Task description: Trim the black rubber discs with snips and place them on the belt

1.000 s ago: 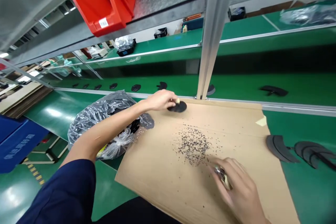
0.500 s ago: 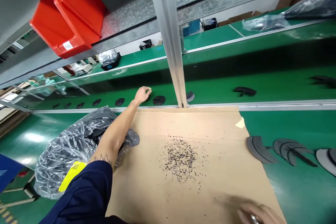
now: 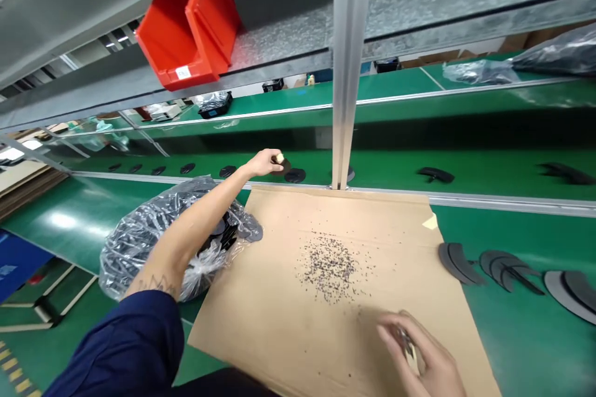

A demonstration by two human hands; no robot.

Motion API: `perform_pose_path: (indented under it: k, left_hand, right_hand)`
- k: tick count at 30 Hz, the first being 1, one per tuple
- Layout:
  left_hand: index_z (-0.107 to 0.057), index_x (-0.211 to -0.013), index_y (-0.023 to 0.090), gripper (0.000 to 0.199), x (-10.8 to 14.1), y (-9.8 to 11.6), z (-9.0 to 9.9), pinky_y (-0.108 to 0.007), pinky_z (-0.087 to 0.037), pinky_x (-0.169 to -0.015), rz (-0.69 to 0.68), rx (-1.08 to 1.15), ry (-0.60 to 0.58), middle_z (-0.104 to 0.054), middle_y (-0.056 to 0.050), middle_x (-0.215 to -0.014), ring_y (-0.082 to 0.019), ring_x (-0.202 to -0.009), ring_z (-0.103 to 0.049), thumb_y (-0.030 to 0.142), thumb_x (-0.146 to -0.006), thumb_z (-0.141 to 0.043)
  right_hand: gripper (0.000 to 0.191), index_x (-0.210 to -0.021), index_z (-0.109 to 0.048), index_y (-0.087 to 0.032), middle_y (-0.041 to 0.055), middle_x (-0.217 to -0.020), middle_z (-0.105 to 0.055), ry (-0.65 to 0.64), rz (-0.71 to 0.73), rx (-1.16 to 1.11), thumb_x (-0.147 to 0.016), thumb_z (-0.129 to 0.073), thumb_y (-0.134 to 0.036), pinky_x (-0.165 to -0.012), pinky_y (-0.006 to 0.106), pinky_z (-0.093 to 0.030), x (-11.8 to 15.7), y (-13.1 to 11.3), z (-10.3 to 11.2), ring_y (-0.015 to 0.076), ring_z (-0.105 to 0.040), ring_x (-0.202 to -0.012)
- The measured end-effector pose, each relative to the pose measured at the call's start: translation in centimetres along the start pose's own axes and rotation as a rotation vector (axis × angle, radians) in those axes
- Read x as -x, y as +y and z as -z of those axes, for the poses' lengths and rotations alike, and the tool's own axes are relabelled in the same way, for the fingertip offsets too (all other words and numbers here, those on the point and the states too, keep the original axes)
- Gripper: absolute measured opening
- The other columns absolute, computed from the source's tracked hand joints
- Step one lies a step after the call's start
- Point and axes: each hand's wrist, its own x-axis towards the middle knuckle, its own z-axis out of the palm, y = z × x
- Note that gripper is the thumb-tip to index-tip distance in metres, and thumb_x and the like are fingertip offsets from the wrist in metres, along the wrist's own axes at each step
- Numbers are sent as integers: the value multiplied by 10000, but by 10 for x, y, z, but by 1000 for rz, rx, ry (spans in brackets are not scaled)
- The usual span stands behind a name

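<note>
My left hand (image 3: 266,163) reaches to the green channel behind the cardboard, fingers pinched on a dark flat rounded piece (image 3: 282,167). Something pale yellow covers a fingertip. Just right of it lies another black piece (image 3: 295,175). Low over the cardboard (image 3: 279,298), my right hand (image 3: 423,353) is closed around a small shiny metal tool (image 3: 406,342); its kind is partly hidden by the fingers. Many tiny dark bits (image 3: 331,268) are scattered on the cardboard between the hands.
A clear plastic bag (image 3: 139,242) of dark pieces lies left of the cardboard. Curved grey-black pieces (image 3: 459,262) rest at the right. A metal post (image 3: 348,74) rises behind the cardboard, under a shelf carrying a red bin (image 3: 186,31). More black pieces (image 3: 435,173) line the channel.
My view has shifted left. The dark piece now shows tilted in my left fingers. My right hand has come further up over the cardboard with the metal tool.
</note>
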Motion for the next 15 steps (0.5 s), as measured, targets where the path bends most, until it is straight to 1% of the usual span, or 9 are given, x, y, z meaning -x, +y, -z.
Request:
perform_pose_path:
  k: [3,4,5,6,7,8,9,12,15]
  left_hand:
    - [-693,-828,154,95,65,31,1,-294,-539,-884,-195,89,-96,-711,-16,-907,-167,-905,-668,173,-771,-766]
    - [-707,-819,173,56,92,40,-4,-301,-537,-893,-272,122,-144,-720,-29,-919,-173,-912,-672,193,-790,-749]
    - [-723,-854,184,44,119,47,-9,-330,-536,-911,-445,172,-225,-729,-65,-960,-193,-944,-678,217,-849,-694]
    - [-735,-879,200,102,146,54,-16,-349,-531,-941,-577,215,-311,-737,-94,-1013,-207,-993,-681,219,-897,-636]
    - [-746,-895,223,143,171,59,-24,-362,-522,-975,-661,228,-398,-747,-108,-1050,-218,-1037,-682,201,-914,-606]
    - [-750,-914,247,176,194,63,-32,-372,-510,-1007,-692,208,-468,-753,-105,-1095,-224,-1076,-681,181,-921,-588]
    - [-751,-903,265,192,213,64,-40,-374,-505,-1020,-701,192,-497,-758,-94,-1108,-229,-1108,-679,177,-923,-582]
    - [-740,-980,277,221,249,58,-54,-349,-493,-1052,-753,155,-462,-743,-68,-1195,-215,-1188,-655,183,-955,-541]
    - [-677,-1182,238,239,258,34,-52,-347,-473,-1063,-821,22,-334,-694,-96,-1282,-213,-1212,-621,292,-995,-537]
  right_hand:
    - [341,-921,-705,-223,50,-822,-693,-77,-213,-208,-910,-621,-553,-735,303,-540,-17,-17,-25,227,-666,-826]
    - [398,-936,-711,-216,37,-771,-656,-95,-279,-293,-886,-631,-603,-720,304,-530,-22,-22,-33,220,-643,-803]
    - [443,-951,-712,-208,14,-701,-602,-137,-348,-394,-870,-634,-637,-666,296,-508,-25,-27,-42,194,-596,-713]
    - [474,-929,-706,-201,-4,-653,-550,-188,-409,-498,-857,-633,-664,-622,290,-482,-28,-32,-50,172,-542,-646]
    - [482,-882,-698,-196,-16,-620,-507,-253,-466,-592,-835,-653,-674,-586,284,-455,-30,-37,-58,155,-492,-601]
    - [469,-832,-684,-194,-25,-602,-479,-319,-521,-666,-807,-693,-662,-562,278,-432,-30,-41,-64,143,-451,-575]
    - [448,-784,-668,-195,-30,-593,-467,-384,-575,-717,-765,-749,-636,-546,275,-417,-28,-45,-70,135,-427,-562]
    - [411,-725,-655,-195,-26,-610,-487,-489,-723,-776,-628,-884,-523,-534,274,-418,-21,-51,-78,131,-427,-561]
    - [399,-745,-674,-187,-20,-621,-503,-438,-775,-762,-622,-889,-500,-541,278,-434,-14,-50,-77,133,-449,-565]
